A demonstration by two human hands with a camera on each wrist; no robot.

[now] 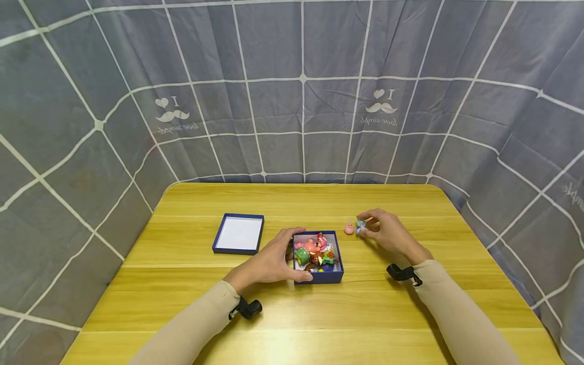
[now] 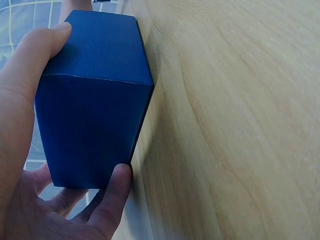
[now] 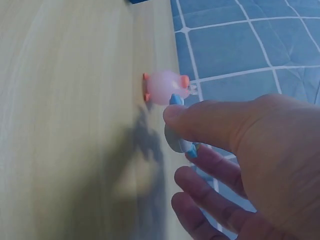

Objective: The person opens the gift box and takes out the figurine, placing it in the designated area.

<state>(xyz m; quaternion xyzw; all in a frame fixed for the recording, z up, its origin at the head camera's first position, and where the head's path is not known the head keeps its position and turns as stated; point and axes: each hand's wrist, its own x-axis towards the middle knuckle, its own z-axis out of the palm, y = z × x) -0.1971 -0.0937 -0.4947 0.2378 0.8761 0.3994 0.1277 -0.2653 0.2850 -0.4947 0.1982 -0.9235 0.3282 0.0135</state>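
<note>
My left hand [image 1: 275, 257] grips the blue box [image 1: 326, 278] from its left side, with the thumb at the near wall and the fingers toward the far one. Several small toy figures [image 1: 315, 253] fill the box, among them green, pink, brown and red ones. In the left wrist view, the box's dark blue outer walls [image 2: 95, 130] show between thumb and fingers. Farther right, my right hand [image 1: 388, 230] pinches a small light-blue and grey figurine [image 3: 176, 137] between thumb and fingers. Just left of it a pink toy figure [image 1: 349, 228] with orange feet stands on the table.
A blue-rimmed box lid [image 1: 239, 233] with a white inside lies left of the box. Everything rests on a yellow wood-grain table [image 1: 283, 324]. A grey curtain [image 1: 278, 106] with white grid lines hangs behind the table and along both sides.
</note>
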